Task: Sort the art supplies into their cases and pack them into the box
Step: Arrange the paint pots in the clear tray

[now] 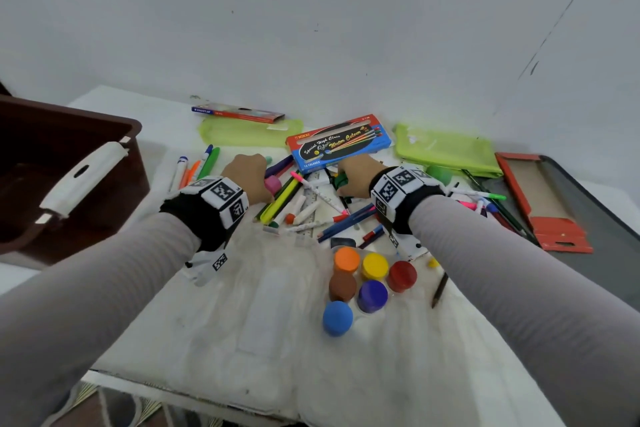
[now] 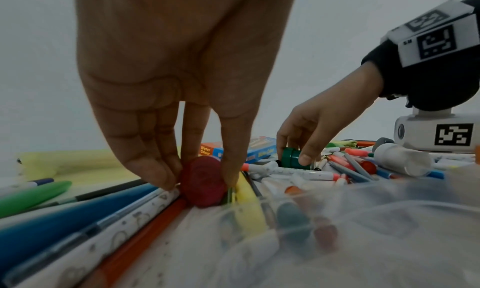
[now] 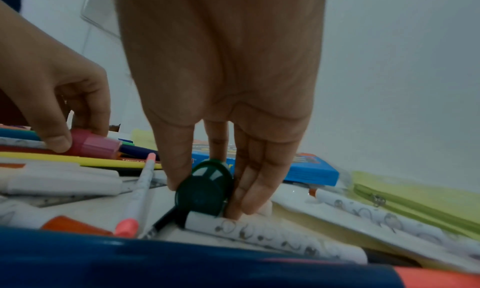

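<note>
My left hand (image 1: 247,177) pinches a pink paint pot (image 1: 272,184) lying on its side among the markers; thumb and fingers clamp its lid (image 2: 203,181). My right hand (image 1: 353,175) pinches a dark green paint pot (image 1: 341,180) the same way, its lid (image 3: 205,190) facing the wrist camera. Both pots lie in a heap of markers and pencils (image 1: 304,204). Several capped paint pots (image 1: 372,279) stand in a clear tray nearer me. A blue water colour box (image 1: 337,144) lies just beyond the hands.
A dark brown box (image 1: 65,170) with a white handle stands at the left. Two lime green pouches (image 1: 446,149) lie at the back. An open red case (image 1: 540,198) lies at the right, a thin pencil box (image 1: 239,113) by the wall.
</note>
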